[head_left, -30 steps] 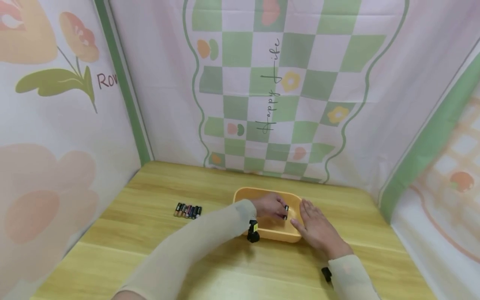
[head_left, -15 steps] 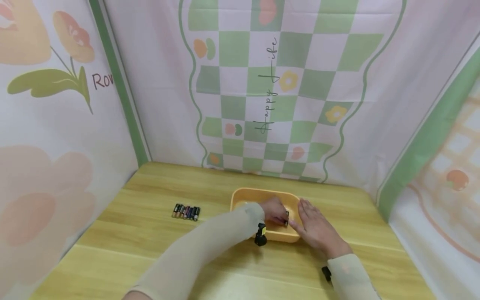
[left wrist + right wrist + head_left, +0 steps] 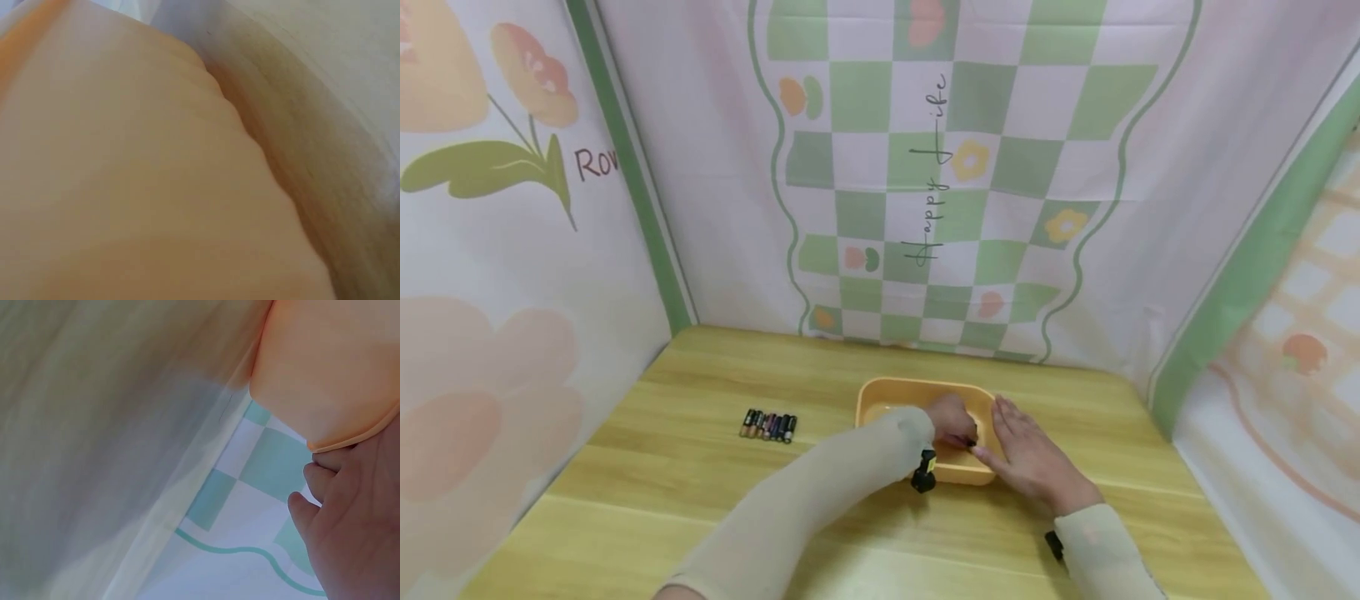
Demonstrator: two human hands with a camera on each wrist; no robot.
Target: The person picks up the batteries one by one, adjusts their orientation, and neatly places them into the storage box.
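An orange plastic tub (image 3: 964, 474) stands on the wooden table. My left hand (image 3: 949, 416) reaches down inside it near the right end, fingers curled around a small dark battery (image 3: 972, 443) that is mostly hidden by them. Straight-fingered, my right hand (image 3: 1033, 458) rests along the tub's right end, its thumb over the rim near the left fingertips. In the right wrist view, the right hand's fingers (image 3: 322, 481) lie against the tub's outer wall (image 3: 331, 369). The tub's wall (image 3: 137, 156) fills much of the left wrist view, where the left hand is out of sight.
Several batteries (image 3: 768, 426) lie side by side in a row on the table (image 3: 700, 500), left of the tub. A green-and-white checked curtain (image 3: 917, 208) hangs behind the table's far edge, with patterned curtains at both sides.
My left hand has moved slightly right and lower into the tub, and the battery it holds is now mostly covered. My right hand stays at the tub's end. The head view has shifted slightly.
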